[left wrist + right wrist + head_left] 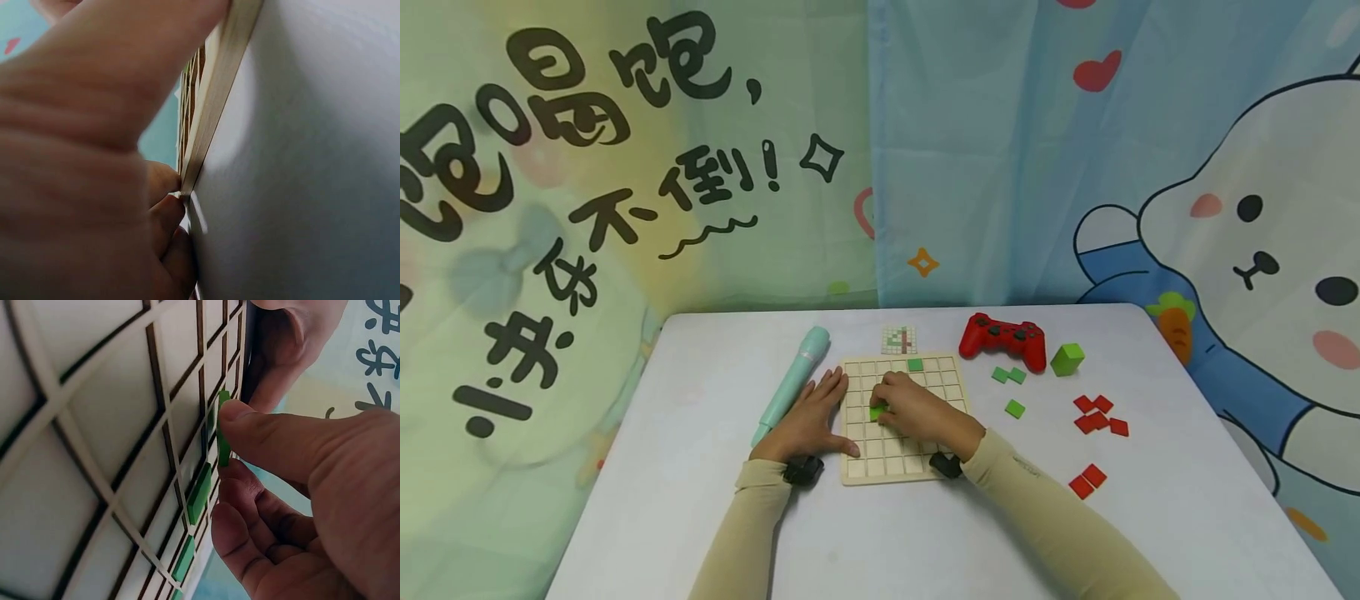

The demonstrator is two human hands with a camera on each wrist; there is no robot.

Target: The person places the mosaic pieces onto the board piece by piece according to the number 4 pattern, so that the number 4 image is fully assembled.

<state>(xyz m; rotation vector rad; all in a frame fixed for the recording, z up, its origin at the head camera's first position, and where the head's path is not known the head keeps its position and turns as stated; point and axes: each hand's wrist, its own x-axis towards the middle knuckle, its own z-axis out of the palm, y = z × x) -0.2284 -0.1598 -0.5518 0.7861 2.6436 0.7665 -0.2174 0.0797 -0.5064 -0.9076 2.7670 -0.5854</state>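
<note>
White bench (850, 537) under everything, flat and smooth-looking.

Gridded board (872, 469): on the bench, toward the far side. Wooden, stiff, probably light; guess it skates if shoved sideways. Take it by the outer rim. Ribs between cells look thin, so don't lean on them.

Left hand (808, 417): wide, thumb well apart from the fingers, resting at the board's left edge. Not gripping anything I can see. Decent spot for a brace.

Right hand (921, 410): narrow, pinching one green tile (224, 449) with thumb and fingertips over the grid, left of centre and about midway near-to-far. Can't tell if that tile touches the ribs.

Handling of the tile, judged by looks: very light, rigid, smooth-faced. Slipping is likelier than breaking. Best hold is two opposite edges, light squeeze, underside left free to clear the ribs. Too much finger crowds neighbouring cells.

More green tiles on the grid (199, 495) near the pinched one, seen from the right wrist; can't tell how deep they sit. Loose green tiles (1015, 408) right of the board, red tiles (1118, 427) farther right. They lie flat and thin: go for an edge, nail under.
</note>
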